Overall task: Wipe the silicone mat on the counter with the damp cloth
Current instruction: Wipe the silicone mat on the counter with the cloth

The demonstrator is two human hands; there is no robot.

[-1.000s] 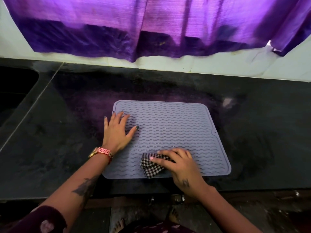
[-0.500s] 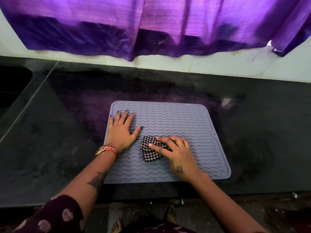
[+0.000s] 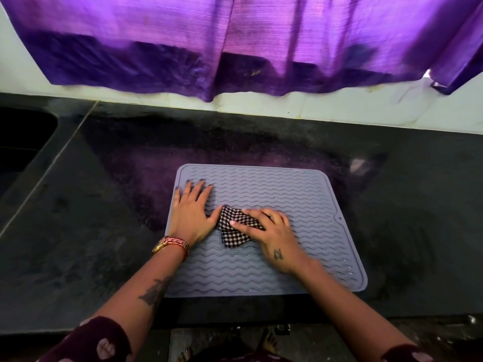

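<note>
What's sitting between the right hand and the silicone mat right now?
In the head view, the checked cloth lies between the right hand and the silicone mat, pressed flat under the fingers.

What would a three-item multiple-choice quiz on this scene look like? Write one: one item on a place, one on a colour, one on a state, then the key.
1. Where does the left hand rest?
A. on the mat's left part
B. on the bare counter
C. on the curtain

2. What colour is the curtain above the counter?
A. green
B. purple
C. white

3. How does the right hand meet the checked cloth?
A. it lifts it in the air
B. it is apart from it
C. it presses it onto the mat

Key: 1 A, the palm lies flat by the mat's left edge; 2 B, the hanging fabric is purple; 3 C, the fingers lie over the cloth, which sits flat on the mat.
</note>
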